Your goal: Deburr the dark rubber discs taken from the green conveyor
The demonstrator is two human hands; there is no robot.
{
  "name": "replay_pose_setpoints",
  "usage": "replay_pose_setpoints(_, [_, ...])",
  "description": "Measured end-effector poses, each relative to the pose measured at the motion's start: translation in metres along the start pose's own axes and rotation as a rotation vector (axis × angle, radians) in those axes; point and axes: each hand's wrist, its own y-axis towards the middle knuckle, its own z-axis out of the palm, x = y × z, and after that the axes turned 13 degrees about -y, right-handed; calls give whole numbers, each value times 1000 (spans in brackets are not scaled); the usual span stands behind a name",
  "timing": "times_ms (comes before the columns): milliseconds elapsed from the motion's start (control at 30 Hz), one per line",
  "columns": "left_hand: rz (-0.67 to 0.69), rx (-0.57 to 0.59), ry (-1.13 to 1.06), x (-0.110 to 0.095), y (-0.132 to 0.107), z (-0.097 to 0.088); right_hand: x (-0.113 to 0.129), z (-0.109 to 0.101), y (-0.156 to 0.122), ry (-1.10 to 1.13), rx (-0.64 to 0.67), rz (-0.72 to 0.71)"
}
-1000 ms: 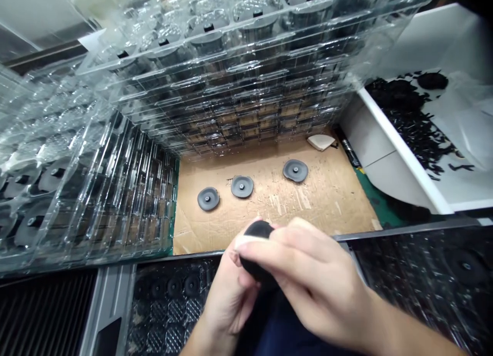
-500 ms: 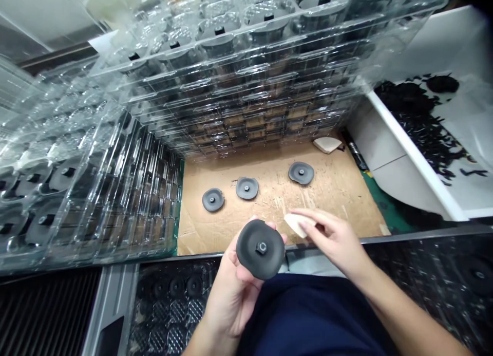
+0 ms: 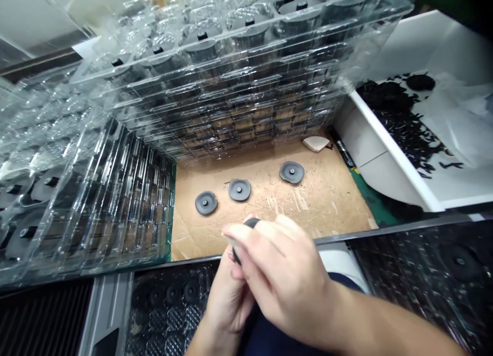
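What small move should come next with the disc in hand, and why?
I'd probably lift the right hand slightly off the dark disc to check its face: that hand hides most of it, leaving only bits of edge visible, while the left hand supports it.

The right hand (image 3: 287,274), apart from the disc (image 3: 252,223) half a second ago, is back over it, hiding most of it and of the pad (image 3: 230,240).
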Motion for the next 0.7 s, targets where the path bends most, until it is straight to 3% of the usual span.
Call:
replay_pose_setpoints(100, [13, 76, -19, -3, 1, -1, -2, -9, -9, 70, 125, -4])
replay_pose_setpoints(167, [17, 100, -18, -4, 1, -2, -5, -18, -15, 21, 211, 71])
replay_pose_setpoints(233, [19, 81, -6, -5, 1, 0, -9, -24, -14, -117, 188, 111])
replay_pose_setpoints(333, [-42, 48, -4, -5, -3, 5, -16, -24, 0, -158, 85, -98])
replay_pose_setpoints(433, [-93, 88, -10, -6, -7, 7, -33, -20, 16, 57, 137, -327])
replay_pose_setpoints(467, [-93, 114, -23, -6, -7, 7, -41, -17, 17, 83, 152, -305])
replay_pose_setpoints(533, [-88, 164, -60, -8, -8, 5, -57, -10, 8, 51, 127, -96])
replay_pose_setpoints(633, [-84, 218, -101, -11, -7, 2, -79, 10, -25, 31, 124, 244])
replay_pose_setpoints(700, [-105, 238, -107, -12, -6, 0, -91, 25, -50, 48, 196, 322])
